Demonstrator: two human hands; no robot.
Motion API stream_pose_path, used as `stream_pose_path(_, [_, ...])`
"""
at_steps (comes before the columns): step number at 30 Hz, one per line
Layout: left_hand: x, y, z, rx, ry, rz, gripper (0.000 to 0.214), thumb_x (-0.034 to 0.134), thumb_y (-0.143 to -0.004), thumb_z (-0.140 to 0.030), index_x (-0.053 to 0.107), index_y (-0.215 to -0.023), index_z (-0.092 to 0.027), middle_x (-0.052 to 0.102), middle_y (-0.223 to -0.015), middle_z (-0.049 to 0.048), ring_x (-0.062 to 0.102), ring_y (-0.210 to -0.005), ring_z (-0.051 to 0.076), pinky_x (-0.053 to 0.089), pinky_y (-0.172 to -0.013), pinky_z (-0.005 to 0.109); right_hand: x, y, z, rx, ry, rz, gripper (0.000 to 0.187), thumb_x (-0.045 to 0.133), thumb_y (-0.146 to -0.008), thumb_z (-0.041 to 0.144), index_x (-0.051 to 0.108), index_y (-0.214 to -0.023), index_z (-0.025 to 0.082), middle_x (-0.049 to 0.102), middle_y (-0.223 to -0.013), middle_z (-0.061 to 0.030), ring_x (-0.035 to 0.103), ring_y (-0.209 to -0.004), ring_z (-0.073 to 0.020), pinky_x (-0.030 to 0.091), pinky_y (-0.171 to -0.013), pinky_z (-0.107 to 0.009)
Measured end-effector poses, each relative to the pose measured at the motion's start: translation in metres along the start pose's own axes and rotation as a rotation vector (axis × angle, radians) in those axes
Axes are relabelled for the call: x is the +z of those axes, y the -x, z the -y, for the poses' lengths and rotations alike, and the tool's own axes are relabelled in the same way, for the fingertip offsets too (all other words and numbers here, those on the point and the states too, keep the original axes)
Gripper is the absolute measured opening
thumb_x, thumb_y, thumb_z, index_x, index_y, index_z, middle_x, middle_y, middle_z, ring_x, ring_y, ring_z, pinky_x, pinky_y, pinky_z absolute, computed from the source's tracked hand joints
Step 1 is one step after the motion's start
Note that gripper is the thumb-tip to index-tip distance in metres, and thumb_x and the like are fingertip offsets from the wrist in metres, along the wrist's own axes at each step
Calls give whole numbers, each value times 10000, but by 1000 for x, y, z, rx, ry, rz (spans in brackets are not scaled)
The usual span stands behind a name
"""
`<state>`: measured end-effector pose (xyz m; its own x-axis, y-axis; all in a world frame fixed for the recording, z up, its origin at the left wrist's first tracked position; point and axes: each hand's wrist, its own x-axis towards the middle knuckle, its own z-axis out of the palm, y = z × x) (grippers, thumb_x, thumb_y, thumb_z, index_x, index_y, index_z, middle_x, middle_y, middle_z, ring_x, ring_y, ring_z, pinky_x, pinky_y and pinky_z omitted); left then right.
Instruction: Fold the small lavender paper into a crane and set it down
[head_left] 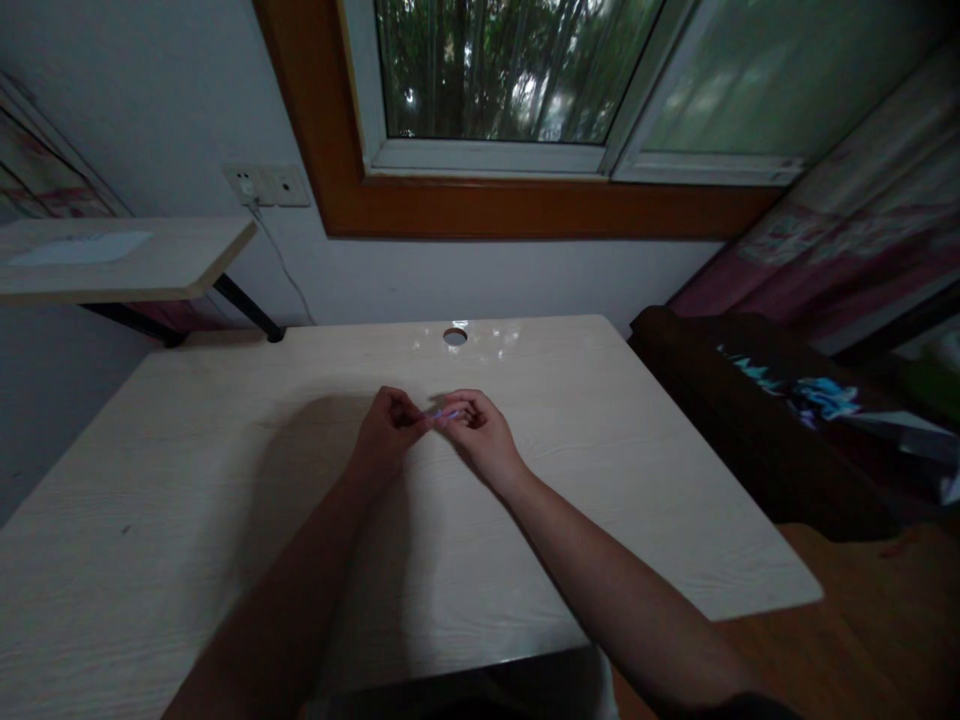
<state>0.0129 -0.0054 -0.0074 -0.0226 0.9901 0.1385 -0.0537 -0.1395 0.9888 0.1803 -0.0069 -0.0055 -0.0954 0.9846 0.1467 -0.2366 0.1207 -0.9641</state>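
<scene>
Both hands meet over the middle of the pale wooden table [600,440]. Between their fingertips is a small, thin, light purple object [442,413], too small and too covered to name. My left hand [391,425] pinches its left end between thumb and fingers. From the other side, my right hand [478,428] closes thumb and fingers on it, with the remaining fingers curled. Most of the object is hidden by the fingers.
A raised shelf [127,255] on black legs stands at the back left with a paper on it. The tabletop has a round hole [455,337] near its back edge. Beyond the right edge sits a dark brown piece of furniture [720,430] with blue cloth-like items.
</scene>
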Motion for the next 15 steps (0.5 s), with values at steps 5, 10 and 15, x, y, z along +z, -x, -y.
stream_pose_path(5, [-2,1,1,1,-29,-6,420,829,-629,-257,465,-833,-204,593,-729,-47,608,-671,115,490,-654,245,0,0,0,19,5,8,353,813,-686,289,653,-997,243,696,-811,1,646,-760,-159,514,-743,-309])
stream_pose_path(10, [-1,2,0,29,-31,-13,398,819,-640,-248,460,-806,-207,583,-730,-44,582,-666,110,469,-641,238,2,-1,2,45,-1,-42,306,840,-648,291,651,-880,225,674,-743,13,615,-685,-143,499,-692,-293])
stream_pose_path(15, [2,5,-2,59,-90,-47,374,805,-648,-241,465,-800,-207,577,-725,-42,578,-661,115,476,-661,255,2,-1,-1,43,52,-93,295,838,-651,317,627,-831,216,682,-759,7,592,-660,-137,477,-655,-279])
